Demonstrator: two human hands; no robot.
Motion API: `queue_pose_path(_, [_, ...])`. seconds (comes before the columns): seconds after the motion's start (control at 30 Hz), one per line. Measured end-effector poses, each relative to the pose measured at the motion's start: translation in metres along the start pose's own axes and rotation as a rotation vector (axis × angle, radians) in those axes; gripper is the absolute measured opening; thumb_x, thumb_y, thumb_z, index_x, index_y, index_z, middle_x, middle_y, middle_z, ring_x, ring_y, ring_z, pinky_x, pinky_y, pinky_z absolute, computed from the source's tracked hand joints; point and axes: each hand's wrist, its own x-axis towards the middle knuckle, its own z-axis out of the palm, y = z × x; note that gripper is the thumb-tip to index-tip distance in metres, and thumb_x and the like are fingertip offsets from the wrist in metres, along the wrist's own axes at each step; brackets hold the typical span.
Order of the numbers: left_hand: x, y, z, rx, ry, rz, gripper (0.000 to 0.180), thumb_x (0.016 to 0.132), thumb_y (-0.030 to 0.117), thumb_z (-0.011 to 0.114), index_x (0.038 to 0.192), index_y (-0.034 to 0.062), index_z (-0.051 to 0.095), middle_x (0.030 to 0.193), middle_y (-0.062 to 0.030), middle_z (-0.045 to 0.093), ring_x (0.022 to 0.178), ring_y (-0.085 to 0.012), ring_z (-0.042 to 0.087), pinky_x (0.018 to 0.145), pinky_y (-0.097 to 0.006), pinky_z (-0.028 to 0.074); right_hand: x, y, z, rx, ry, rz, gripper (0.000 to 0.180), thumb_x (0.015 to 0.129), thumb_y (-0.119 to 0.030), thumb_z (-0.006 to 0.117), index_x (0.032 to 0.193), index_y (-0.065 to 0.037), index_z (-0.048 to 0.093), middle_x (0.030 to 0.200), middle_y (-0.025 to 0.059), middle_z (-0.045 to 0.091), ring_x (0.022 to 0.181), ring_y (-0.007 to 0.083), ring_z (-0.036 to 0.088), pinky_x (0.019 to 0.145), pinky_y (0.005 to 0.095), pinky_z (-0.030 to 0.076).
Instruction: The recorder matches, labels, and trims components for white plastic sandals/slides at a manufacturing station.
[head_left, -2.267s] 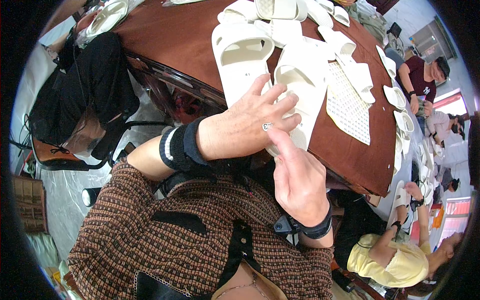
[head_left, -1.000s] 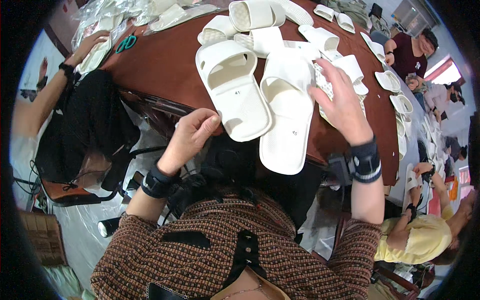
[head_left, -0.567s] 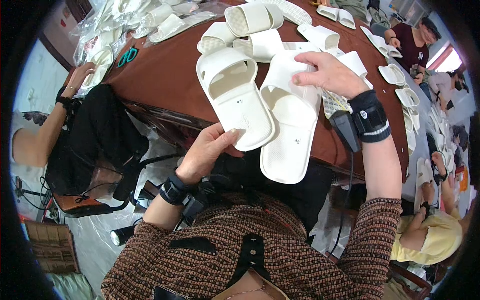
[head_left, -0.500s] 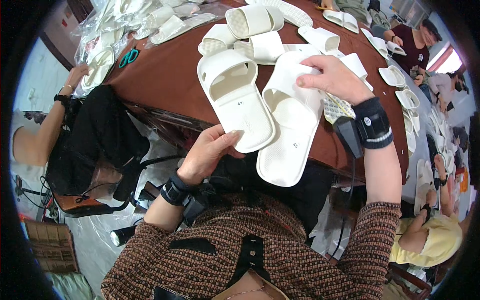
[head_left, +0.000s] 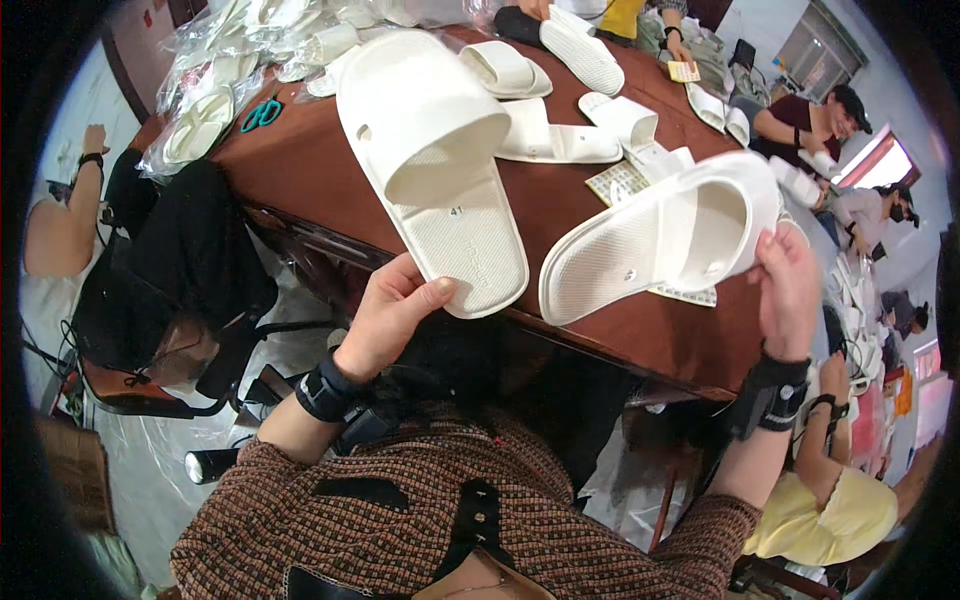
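My left hand pinches the heel of a white slide sandal, thumb on the footbed. That sandal is held up over the table's near edge, its strap end pointing away from me. On the right, my right hand grips a second white slide sandal by its strap end. It is tilted, with its heel toward the first sandal and a gap between the two. Beyond them more white slide sandals lie on the brown table. A printed sticker sheet is partly covered by sandals; another sheet shows below the right sandal.
Teal-handled scissors lie at the table's left, beside plastic-wrapped sandals. A person's dark-clothed leg and a chair are close on my left. Other people work along the right side, one in a yellow top.
The two sandals have moved apart. The left one has come up and closer; the right one has swung right and tilted, with my right hand now at its strap's outer side.
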Motion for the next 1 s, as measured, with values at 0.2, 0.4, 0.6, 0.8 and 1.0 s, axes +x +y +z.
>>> queue_pose_path(0.2, [0.004,-0.002,0.032,0.209,-0.080,0.131,0.038,0.095,0.019,0.063,0.125,-0.0030,0.055,0.117,-0.0081,0.064,0.105,-0.0150,0.060,0.092,-0.031,0.049,-0.051,0.032,0.023,0.172,0.150,0.188,0.021,0.092,-0.027,0.065,0.086,-0.007,0.059,0.076,-0.0021,0.060,0.057,0.0037,0.046,0.048,0.0185,0.035])
queue_pose_path(0.4, [0.008,-0.008,0.065,0.285,-0.163,0.165,0.038,0.095,0.018,0.063,0.125,-0.0034,0.054,0.112,-0.0057,0.065,0.097,-0.0096,0.060,0.084,-0.027,0.051,-0.066,0.048,0.022,0.429,0.349,0.240,0.021,0.092,-0.028,0.066,0.089,-0.008,0.058,0.078,-0.0023,0.059,0.061,0.0049,0.049,0.050,0.0199,0.036])
queue_pose_path(0.6, [0.018,-0.003,0.091,0.543,-0.128,0.387,0.026,0.092,0.010,0.063,0.113,-0.0030,0.060,0.091,-0.0119,0.069,0.081,-0.0117,0.063,0.072,-0.027,0.051,-0.075,0.048,0.028,0.534,0.407,0.300,0.022,0.093,-0.026,0.064,0.097,-0.005,0.060,0.079,-0.0010,0.059,0.064,0.0069,0.051,0.053,0.0222,0.037])
queue_pose_path(0.8, [0.028,-0.001,0.090,0.698,-0.100,0.459,0.023,0.091,0.005,0.060,0.111,-0.0039,0.056,0.085,-0.0163,0.067,0.069,-0.0182,0.064,0.061,-0.031,0.050,-0.118,0.032,0.066,0.640,0.301,0.386,0.025,0.094,-0.028,0.063,0.099,-0.004,0.059,0.085,0.0010,0.061,0.068,0.0078,0.055,0.053,0.0225,0.044])
queue_pose_path(1.0, [0.030,0.001,0.088,0.698,-0.077,0.583,0.025,0.091,0.005,0.059,0.113,-0.0058,0.055,0.081,-0.0165,0.067,0.069,-0.0164,0.063,0.061,-0.030,0.050,-0.149,0.038,0.079,0.915,0.161,0.471,0.028,0.096,-0.028,0.059,0.112,-0.005,0.059,0.099,0.0050,0.068,0.073,0.0116,0.062,0.056,0.0254,0.050])
